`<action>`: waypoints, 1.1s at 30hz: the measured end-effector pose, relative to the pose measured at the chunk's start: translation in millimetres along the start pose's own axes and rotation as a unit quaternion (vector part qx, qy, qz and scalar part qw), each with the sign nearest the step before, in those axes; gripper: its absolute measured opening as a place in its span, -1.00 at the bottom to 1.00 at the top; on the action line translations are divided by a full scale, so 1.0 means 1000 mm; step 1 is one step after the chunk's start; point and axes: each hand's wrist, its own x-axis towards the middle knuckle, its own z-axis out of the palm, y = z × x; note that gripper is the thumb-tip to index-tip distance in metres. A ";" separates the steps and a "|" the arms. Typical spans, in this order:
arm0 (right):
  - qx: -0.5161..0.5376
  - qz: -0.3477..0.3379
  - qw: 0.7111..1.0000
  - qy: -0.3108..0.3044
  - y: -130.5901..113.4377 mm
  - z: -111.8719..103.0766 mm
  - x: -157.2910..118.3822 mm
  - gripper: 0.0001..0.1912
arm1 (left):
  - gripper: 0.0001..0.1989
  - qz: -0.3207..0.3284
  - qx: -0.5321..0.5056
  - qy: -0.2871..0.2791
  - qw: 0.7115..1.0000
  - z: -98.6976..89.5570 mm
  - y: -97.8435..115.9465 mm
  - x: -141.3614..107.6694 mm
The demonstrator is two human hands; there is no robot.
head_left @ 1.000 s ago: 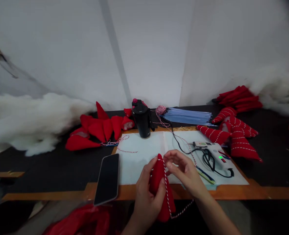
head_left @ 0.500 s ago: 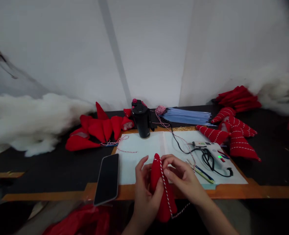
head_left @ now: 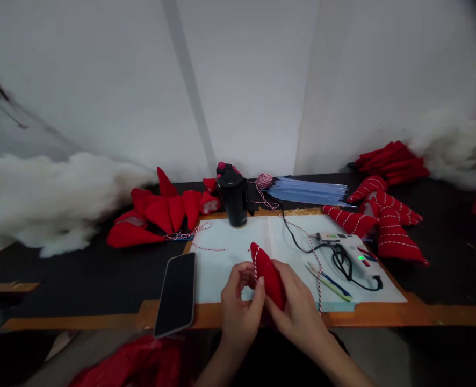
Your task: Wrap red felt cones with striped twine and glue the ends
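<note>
Currently left hand (head_left: 240, 306) and right hand (head_left: 298, 317) both hold a red fabric cone (head_left: 269, 282) wound with striped twine (head_left: 255, 264).

Sideways, a smartphone (head_left: 174, 294) blocks the left hand (head_left: 240, 314), scissors (head_left: 316, 273) and a hot-glue gun (head_left: 353, 252) the right hand (head_left: 298, 317).

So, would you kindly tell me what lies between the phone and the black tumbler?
In the head view, red-and-white twine and a pale sheet lie between the phone and the tumbler.

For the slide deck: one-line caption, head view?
Head view: left hand and right hand hold a red fabric cone with red-and-white twine on it.
</note>
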 end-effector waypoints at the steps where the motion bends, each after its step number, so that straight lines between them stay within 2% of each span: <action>1: -0.025 -0.002 1.000 0.015 0.001 0.000 0.000 -0.47 | -0.80 -0.022 -0.029 -0.015 0.999 0.000 0.002 0.001; 4: -0.091 -0.009 0.994 0.067 0.004 -0.003 0.002 -0.48 | -0.80 -0.087 -0.131 -0.060 0.986 -0.002 0.005 0.003; 6: -0.117 -0.012 0.989 0.089 0.005 -0.006 0.004 -0.52 | -0.75 -0.151 -0.189 -0.099 0.965 -0.004 0.007 0.004; 8: -0.118 -0.007 0.988 0.101 0.006 -0.010 0.006 -0.55 | -0.71 -0.201 -0.215 -0.119 0.948 -0.005 0.009 0.004; 9: -0.104 0.001 0.990 0.099 0.006 -0.012 0.007 -0.55 | -0.69 -0.205 -0.210 -0.116 0.949 -0.005 0.010 0.004; 13: 0.029 0.057 0.997 0.048 0.007 -0.021 0.009 -0.55 | -0.69 -0.131 -0.113 -0.044 0.984 -0.005 0.013 0.004; 17: 0.172 0.085 0.981 0.012 0.009 -0.026 0.007 -0.53 | -0.72 -0.049 -0.043 0.000 0.998 -0.001 0.019 0.003; 19: 0.223 0.094 0.970 0.005 0.008 -0.028 0.006 -0.52 | -0.63 -0.004 0.001 0.009 1.000 0.000 0.023 0.003; 22: 0.272 0.092 0.958 -0.026 0.004 -0.032 0.005 -0.53 | -0.52 0.076 0.084 -0.016 0.993 0.000 0.027 0.005; 25: 0.282 0.076 0.955 -0.056 0.001 -0.036 0.005 -0.58 | -0.45 0.148 0.160 -0.074 0.973 -0.002 0.027 0.008; 29: 0.269 0.060 0.959 -0.059 0.000 -0.037 0.005 -0.59 | -0.42 0.176 0.210 -0.117 0.955 -0.004 0.024 0.011; 33: 0.293 0.064 0.952 -0.052 -0.001 -0.036 0.004 -0.59 | -0.29 0.202 0.221 -0.097 0.949 -0.002 0.021 0.008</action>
